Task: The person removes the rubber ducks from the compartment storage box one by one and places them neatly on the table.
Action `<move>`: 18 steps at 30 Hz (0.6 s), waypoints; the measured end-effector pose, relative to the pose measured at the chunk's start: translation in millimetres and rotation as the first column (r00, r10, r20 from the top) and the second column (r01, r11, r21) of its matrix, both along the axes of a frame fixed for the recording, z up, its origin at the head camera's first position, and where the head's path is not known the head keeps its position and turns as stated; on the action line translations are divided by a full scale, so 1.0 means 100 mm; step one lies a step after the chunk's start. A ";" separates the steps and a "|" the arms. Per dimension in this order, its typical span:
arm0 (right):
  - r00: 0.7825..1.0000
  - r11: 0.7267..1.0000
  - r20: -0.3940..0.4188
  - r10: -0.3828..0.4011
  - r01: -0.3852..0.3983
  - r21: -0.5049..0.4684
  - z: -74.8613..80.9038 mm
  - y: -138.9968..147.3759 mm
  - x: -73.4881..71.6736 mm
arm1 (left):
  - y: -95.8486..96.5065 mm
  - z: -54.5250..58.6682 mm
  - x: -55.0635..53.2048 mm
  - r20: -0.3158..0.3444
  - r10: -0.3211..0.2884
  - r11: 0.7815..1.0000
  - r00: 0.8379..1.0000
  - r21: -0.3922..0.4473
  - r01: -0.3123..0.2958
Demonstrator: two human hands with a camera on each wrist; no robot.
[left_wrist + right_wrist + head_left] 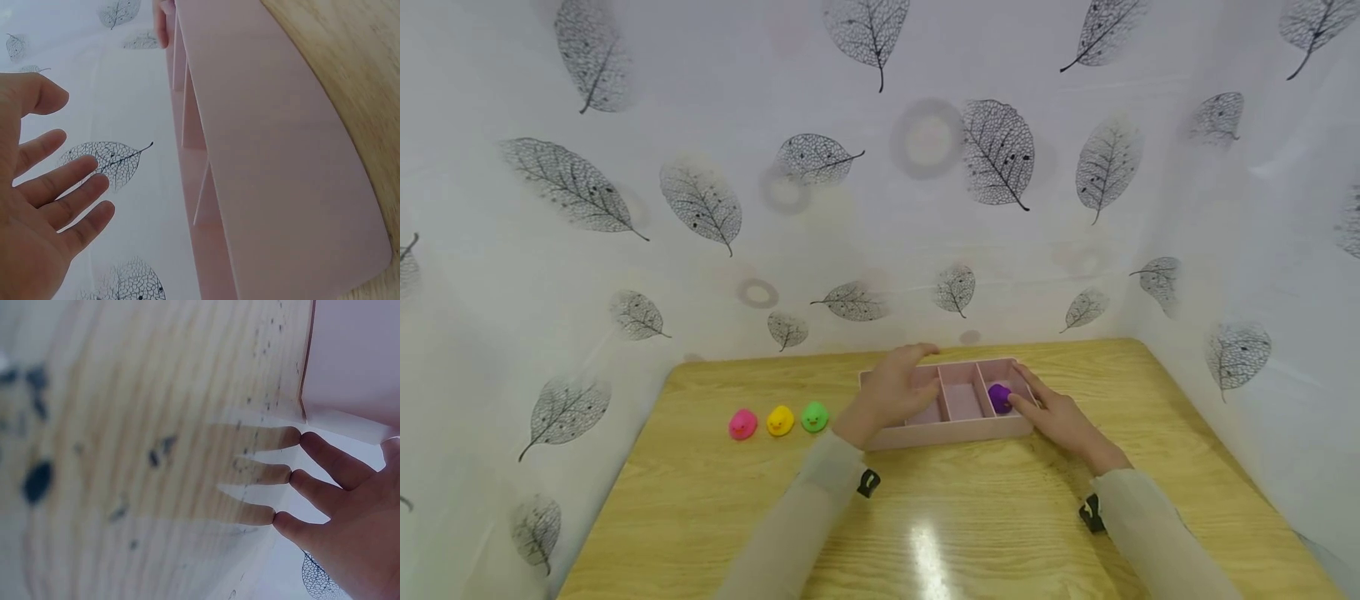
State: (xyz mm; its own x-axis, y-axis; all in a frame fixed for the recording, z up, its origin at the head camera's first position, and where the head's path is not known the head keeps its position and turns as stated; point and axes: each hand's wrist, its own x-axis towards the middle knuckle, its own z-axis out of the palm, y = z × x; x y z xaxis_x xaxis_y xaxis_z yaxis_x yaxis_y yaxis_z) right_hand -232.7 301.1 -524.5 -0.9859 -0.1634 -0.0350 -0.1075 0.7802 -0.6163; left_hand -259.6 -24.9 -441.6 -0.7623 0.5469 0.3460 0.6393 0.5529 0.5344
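A long pink divided box (955,430) stands on the table. A purple toy duck (999,398) sits in its rightmost compartment. My right hand (1067,423) holds the box's right end, index finger along the rim and thumb reaching inside by the duck. Several of its fingers (160,25) lie outside the wall; in the right wrist view fingertips (286,520) meet the glossy tabletop. Above the left compartments hovers my left hand (891,390), fingers spread and holding nothing, as the left wrist view also shows.
Left of the box, a pink duck (742,425), a yellow duck (780,421) and a green duck (814,417) stand in a row. A leaf-patterned white sheet (865,233) rises behind the wooden table (955,517) and along its sides.
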 end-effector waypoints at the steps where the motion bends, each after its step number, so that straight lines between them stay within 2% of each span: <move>1: 1.000 1.000 -0.002 0.000 0.000 0.002 0.00 0.00 0.00 | 0.02 0.00 0.00 0.011 0.001 1.000 1.000 -0.011 0.000; 6: 1.000 1.000 0.002 0.001 -0.001 0.006 0.01 0.00 0.00 | 0.13 0.01 -0.01 0.051 -0.012 0.999 0.999 -0.044 0.014; 10: 1.000 1.000 0.023 0.001 -0.001 0.000 0.04 -0.01 0.00 | 0.22 0.01 -0.02 0.032 -0.019 0.997 0.999 -0.078 0.021; 13: 0.999 1.000 0.043 0.003 -0.002 -0.015 0.06 -0.01 -0.01 | 0.28 -0.02 -0.04 0.036 -0.024 0.997 0.999 -0.072 0.027; 18: 0.996 0.999 0.087 0.019 -0.015 -0.042 0.08 0.03 0.00 | 0.37 -0.07 -0.06 0.086 -0.028 0.998 0.996 -0.058 0.033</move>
State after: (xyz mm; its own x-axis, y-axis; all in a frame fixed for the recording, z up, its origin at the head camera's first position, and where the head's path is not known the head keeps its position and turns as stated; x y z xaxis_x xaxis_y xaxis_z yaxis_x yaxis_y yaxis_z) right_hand -233.0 304.4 -516.6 -0.9766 -0.1829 -0.1133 -0.0649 0.7525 -0.6554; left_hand -265.1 12.4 -448.4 -0.7699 0.5884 0.2469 0.6103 0.5661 0.5541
